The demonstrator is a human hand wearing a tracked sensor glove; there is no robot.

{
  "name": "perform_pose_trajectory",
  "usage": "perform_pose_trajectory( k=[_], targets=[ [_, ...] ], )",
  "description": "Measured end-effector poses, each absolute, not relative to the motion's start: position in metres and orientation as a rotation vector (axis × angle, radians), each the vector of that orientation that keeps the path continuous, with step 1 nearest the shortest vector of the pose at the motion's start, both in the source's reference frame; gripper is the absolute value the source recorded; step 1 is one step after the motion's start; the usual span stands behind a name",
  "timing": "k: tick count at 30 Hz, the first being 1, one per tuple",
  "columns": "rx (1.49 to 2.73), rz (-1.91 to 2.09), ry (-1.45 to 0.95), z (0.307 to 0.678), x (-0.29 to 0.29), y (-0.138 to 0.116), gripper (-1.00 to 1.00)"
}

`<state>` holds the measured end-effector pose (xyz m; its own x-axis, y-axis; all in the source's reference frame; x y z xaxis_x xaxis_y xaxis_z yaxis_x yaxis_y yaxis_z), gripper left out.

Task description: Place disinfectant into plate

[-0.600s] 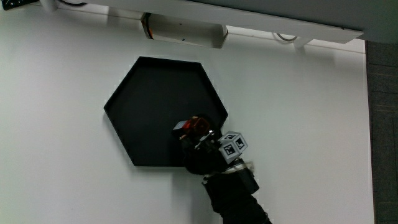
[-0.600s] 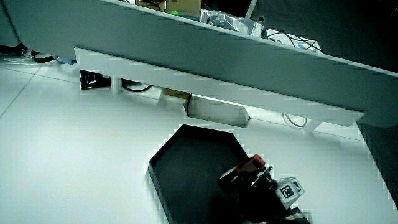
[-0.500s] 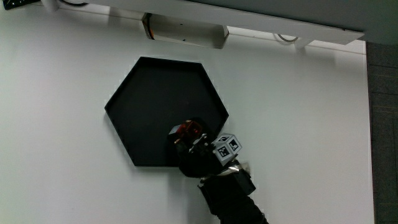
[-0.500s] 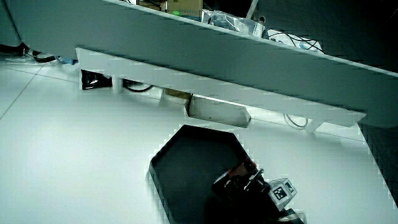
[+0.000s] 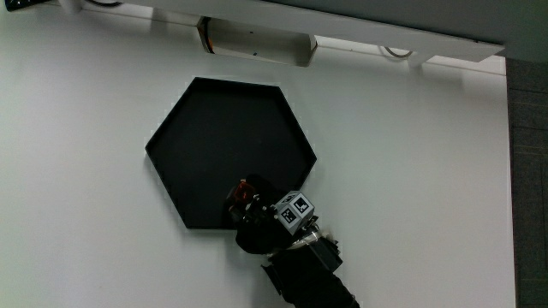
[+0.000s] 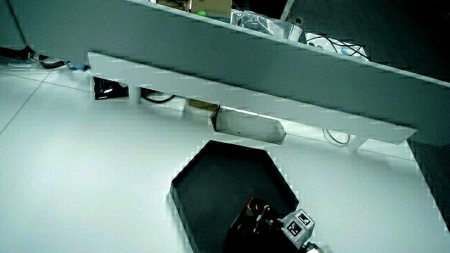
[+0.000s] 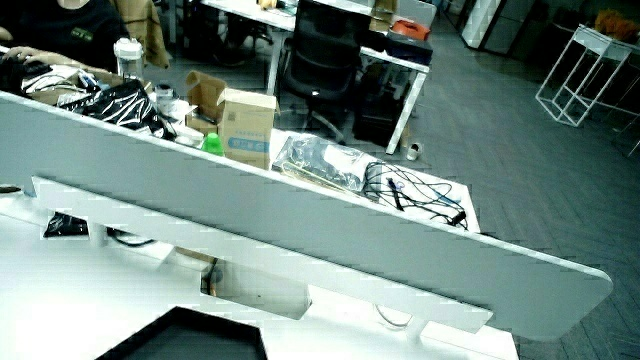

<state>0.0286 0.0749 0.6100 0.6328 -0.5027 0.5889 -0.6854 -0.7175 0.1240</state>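
Hand [image 5: 272, 224] over plate [image 5: 205, 145] edge nearest person; disinfectant [image 5: 243, 191] mostly hidden, fingers grasping it.

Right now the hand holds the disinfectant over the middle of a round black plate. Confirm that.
Not quite: the plate is hexagonal, not round, as the main view shows. The hand is also at the plate's edge nearest the person, not its middle, with the disinfectant in its fingers.
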Motion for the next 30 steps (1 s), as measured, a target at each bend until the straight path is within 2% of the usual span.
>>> perform_pose_trajectory(
  k=[2, 9, 21, 30],
  targets=[
    [2.514, 0.762, -0.951, 0.612, 0.028, 0.072, 0.00],
    [2.445, 0.778, -0.955, 0.613, 0.028, 0.070, -0.37],
    [2.418, 0.857, -0.976, 0.619, 0.034, 0.075, -1.00],
    [2.452, 0.908, -0.972, 0.613, 0.041, 0.076, -1.00]
  ],
)
